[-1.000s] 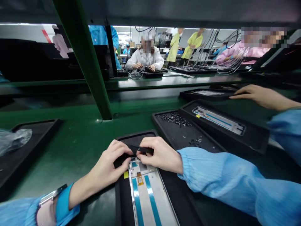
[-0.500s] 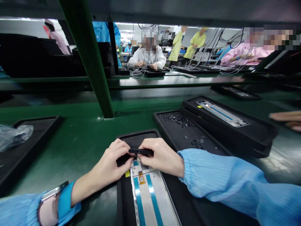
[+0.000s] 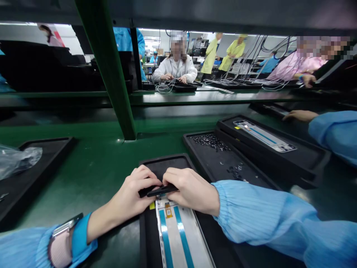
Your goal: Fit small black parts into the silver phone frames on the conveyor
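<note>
A silvery phone frame with two blue strips and an orange flex piece lies in a black tray. At the frame's far end, my right hand is closed on a slim black tool, which slants down to the left over the frame's top edge. My left hand has its fingers bent together at that same end, beside a yellow tab. What its fingertips pinch, if anything, is hidden.
To the right, a black tray holds many small dark parts, beside stacked trays bearing another phone frame. Another person's hand reaches in at right. Left stands a tray with a plastic bag. A green post rises behind.
The black tool has tilted and come lower, nearer the frame, with my right hand. My left fingertips have shifted slightly right. The other person's hand has moved to the far tray at right.
</note>
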### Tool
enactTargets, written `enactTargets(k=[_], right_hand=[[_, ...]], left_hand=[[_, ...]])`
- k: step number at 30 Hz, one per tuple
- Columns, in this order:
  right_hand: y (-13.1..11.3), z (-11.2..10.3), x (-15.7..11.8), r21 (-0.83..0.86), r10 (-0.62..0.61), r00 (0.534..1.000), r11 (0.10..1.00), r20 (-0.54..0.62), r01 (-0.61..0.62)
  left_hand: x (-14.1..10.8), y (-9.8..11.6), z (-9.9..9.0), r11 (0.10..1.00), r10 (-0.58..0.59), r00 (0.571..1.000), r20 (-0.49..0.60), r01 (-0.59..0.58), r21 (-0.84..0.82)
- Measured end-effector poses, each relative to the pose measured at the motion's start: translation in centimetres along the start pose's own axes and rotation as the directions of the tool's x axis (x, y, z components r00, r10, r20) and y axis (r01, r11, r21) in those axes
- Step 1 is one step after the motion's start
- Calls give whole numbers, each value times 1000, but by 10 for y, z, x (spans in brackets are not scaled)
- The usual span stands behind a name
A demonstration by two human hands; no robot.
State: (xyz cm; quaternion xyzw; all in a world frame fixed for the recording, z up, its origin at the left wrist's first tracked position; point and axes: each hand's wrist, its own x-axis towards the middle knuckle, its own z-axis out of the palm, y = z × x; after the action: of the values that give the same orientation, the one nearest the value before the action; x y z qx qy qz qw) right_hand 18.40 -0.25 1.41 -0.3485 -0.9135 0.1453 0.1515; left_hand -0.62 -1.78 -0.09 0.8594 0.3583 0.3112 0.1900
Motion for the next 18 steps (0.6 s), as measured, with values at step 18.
enactTargets(k=[18], right_hand=[[18, -12, 12, 233, -74, 996, 970, 41, 63]], left_hand=[[7, 13, -11, 951, 112, 964, 239, -174, 256]])
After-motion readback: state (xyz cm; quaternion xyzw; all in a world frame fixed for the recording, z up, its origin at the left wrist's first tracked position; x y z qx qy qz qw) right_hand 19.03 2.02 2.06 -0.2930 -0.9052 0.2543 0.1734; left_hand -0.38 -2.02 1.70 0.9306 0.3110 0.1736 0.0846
